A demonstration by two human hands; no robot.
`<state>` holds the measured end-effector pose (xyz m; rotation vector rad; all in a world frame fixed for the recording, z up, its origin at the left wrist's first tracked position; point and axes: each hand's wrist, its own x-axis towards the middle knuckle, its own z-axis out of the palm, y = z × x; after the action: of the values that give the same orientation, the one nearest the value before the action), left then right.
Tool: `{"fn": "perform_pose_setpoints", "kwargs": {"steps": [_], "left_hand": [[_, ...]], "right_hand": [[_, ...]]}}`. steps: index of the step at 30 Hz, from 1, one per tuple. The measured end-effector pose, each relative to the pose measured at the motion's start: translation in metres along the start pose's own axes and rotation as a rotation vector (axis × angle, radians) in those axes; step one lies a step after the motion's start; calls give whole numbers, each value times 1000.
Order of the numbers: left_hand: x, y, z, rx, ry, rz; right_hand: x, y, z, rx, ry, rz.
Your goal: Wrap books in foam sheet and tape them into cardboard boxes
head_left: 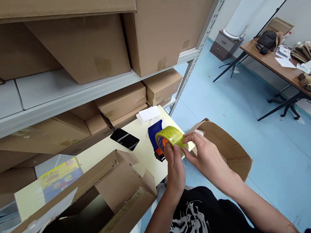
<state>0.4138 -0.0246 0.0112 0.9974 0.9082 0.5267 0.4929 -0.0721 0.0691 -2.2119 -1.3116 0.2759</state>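
A tape dispenser (153, 135) with a blue body and an orange part carries a wide roll of clear yellowish packing tape (173, 134). My left hand (175, 167) is closed around the dispenser's lower side, its thumb up against the roll. At the roll's right edge, the thumb and fingers of my right hand (206, 155) pinch the tape; whether a loose end is between them is too small to tell. Both hands are just over the front edge of the pale table (149, 168). A black phone (125, 139) lies left of the dispenser.
An open cardboard box (124, 180) stands at the lower left, near a yellow-and-blue package (60, 178). Another open carton (227, 144) is on the floor at right. Shelving (81, 93) full of boxes rises ahead. A brown desk (271, 62) stands farther right.
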Motion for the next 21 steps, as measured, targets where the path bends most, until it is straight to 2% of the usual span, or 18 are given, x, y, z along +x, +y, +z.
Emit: {"fn": "perform_pose_setpoints", "kwargs": {"steps": [4, 8, 21], "left_hand": [[-1, -5, 0, 25, -2, 109], [-2, -1, -1, 6, 3, 95], [-12, 8, -5, 75, 0, 120]], "right_hand": [[0, -2, -2, 3, 5, 9], [-1, -5, -4, 95, 25, -17], [-3, -9, -13, 169, -11, -34]]}}
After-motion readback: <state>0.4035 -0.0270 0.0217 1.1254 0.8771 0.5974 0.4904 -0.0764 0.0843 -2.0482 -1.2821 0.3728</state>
